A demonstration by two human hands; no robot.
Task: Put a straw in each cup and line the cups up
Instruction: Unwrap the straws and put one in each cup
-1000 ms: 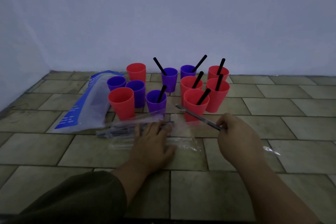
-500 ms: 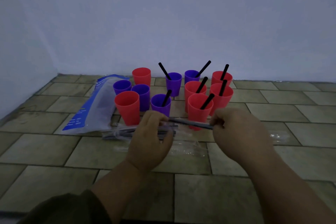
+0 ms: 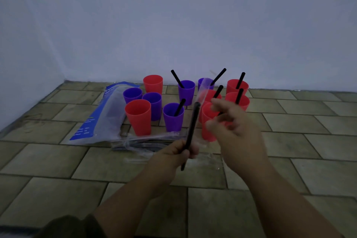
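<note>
Black straw [image 3: 192,121] in left grip [image 3: 173,154], right grip [image 3: 235,131] alongside (blurred)

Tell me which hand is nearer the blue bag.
Left. The left hand, gripping a black straw, is right of the blue bag and nearer the camera; the right hand is farther right, before the red cups.

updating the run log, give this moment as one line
left hand: grips black plastic straw | right hand: pinches clear plastic wrapper
</note>
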